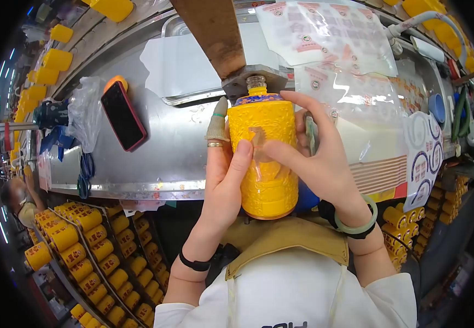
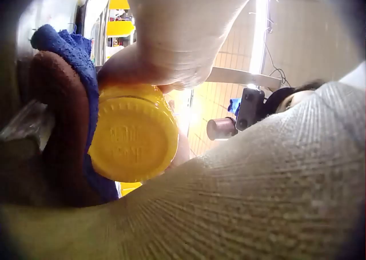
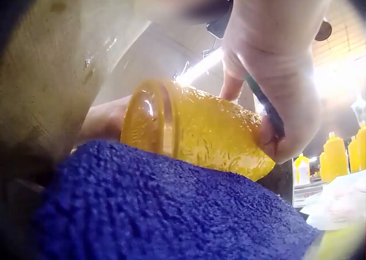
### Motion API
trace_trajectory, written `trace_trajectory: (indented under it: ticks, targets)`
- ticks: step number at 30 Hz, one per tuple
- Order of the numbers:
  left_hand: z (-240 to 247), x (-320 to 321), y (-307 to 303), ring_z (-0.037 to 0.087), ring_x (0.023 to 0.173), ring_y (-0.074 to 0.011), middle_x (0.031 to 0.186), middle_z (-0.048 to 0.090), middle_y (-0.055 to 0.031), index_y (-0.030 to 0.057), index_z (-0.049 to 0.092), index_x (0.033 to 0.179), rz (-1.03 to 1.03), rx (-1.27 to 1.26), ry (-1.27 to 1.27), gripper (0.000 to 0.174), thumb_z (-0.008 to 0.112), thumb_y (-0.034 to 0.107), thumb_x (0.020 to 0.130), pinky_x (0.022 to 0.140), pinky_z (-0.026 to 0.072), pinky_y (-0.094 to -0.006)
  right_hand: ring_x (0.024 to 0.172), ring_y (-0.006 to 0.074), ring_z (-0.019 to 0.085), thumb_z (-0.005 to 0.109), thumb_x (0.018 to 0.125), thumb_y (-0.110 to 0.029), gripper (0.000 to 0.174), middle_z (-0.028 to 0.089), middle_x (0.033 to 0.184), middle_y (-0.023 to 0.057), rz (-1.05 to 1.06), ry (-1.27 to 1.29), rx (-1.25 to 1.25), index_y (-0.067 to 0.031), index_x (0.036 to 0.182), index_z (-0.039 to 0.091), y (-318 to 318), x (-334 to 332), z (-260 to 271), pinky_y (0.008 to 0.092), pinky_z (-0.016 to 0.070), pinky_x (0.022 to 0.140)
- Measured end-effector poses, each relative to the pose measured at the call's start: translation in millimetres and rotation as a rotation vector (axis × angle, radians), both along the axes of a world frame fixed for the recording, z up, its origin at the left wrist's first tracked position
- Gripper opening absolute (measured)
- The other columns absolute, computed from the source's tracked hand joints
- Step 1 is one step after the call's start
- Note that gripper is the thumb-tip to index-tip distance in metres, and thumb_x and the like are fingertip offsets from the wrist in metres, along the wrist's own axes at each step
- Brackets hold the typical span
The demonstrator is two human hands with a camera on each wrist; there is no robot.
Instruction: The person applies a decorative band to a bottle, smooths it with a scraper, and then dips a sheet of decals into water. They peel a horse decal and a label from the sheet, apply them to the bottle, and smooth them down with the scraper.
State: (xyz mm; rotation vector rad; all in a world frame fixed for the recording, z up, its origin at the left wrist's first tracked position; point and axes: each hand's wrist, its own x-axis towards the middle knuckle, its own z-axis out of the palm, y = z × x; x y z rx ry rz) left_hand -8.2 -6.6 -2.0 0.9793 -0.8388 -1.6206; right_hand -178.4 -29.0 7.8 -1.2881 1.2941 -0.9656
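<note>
A yellow embossed bottle (image 1: 269,191), with a clear glass neck and a blue-purple patterned shoulder, lies between both hands, its base toward the person. My left hand (image 1: 220,188) grips its left side, thumb along the front; ribbed covers sit on the fingers. My right hand (image 1: 327,158) holds the other side, index finger at the shoulder and thumb pressing beside a small brownish label (image 1: 259,143). A grey-green piece (image 1: 309,134) shows within the right hand's grasp. In the right wrist view, a blue cloth (image 3: 171,208) lies under the bottle.
A brown post (image 1: 209,38) with a dark plate (image 1: 253,79) stands just beyond the bottle neck. Left on the metal table (image 1: 166,177) lies a phone (image 1: 123,116). Sheets of labels (image 1: 324,38) spread at right. Racks of yellow bottles (image 1: 103,251) stand below left.
</note>
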Motion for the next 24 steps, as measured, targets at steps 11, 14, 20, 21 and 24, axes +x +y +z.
trace_trajectory:
  ticks: [11, 14, 20, 21, 24]
  targets:
    - [-1, 3, -2, 0.046, 0.140, -0.0229, 0.153, 0.043, -0.0146, 0.0017, 0.014, 0.163, -0.029, -0.117, -0.019, 0.075, 0.058, 0.011, 0.104, 0.116, 0.0393, -0.0393, 0.123, 0.0171, 0.055, 0.079, 0.090, -0.016, 0.063, 0.060, 0.132, 0.0114, 0.036, -0.148, 0.119, 0.0014, 0.143, 0.049, -4, -8, 10, 0.0332, 0.0434, 0.107]
    - [2, 0, -2, 0.049, 0.137, -0.0216, 0.150, 0.045, -0.0141, 0.0006, 0.016, 0.162, -0.033, -0.079, -0.115, 0.081, 0.066, 0.007, 0.098, 0.113, 0.0422, -0.0383, 0.119, 0.0153, 0.056, 0.077, 0.091, -0.013, 0.060, 0.061, 0.128, 0.0096, 0.081, -0.165, 0.105, 0.0009, 0.143, 0.049, -7, -14, 11, 0.0315, 0.0443, 0.104]
    - [8, -5, -3, 0.051, 0.134, -0.0207, 0.147, 0.047, -0.0130, 0.0021, 0.019, 0.160, 0.001, -0.094, -0.073, 0.076, 0.064, 0.000, 0.098, 0.110, 0.0460, -0.0370, 0.104, 0.0128, 0.056, 0.068, 0.096, -0.006, 0.051, 0.061, 0.115, 0.0066, 0.085, -0.177, 0.040, 0.0013, 0.142, 0.048, -16, -19, 25, 0.0292, 0.0463, 0.096]
    - [8, -4, -2, 0.051, 0.134, -0.0213, 0.147, 0.047, -0.0125, 0.0018, 0.019, 0.160, -0.016, -0.046, -0.036, 0.078, 0.065, 0.002, 0.097, 0.111, 0.0448, -0.0382, 0.103, 0.0139, 0.058, 0.065, 0.097, -0.003, 0.047, 0.062, 0.114, 0.0081, 0.043, -0.100, -0.050, 0.0014, 0.141, 0.048, -18, -19, 30, 0.0294, 0.0475, 0.094]
    - [5, 4, 1, 0.043, 0.144, -0.0247, 0.156, 0.039, -0.0152, 0.0018, 0.014, 0.163, -0.057, -0.149, -0.103, 0.085, 0.065, 0.002, 0.095, 0.118, 0.0376, -0.0412, 0.098, 0.0229, 0.065, 0.061, 0.094, 0.005, 0.036, 0.066, 0.108, 0.0134, -0.006, 0.122, -0.377, 0.0023, 0.130, 0.057, -25, -18, 37, 0.0320, 0.0512, 0.089]
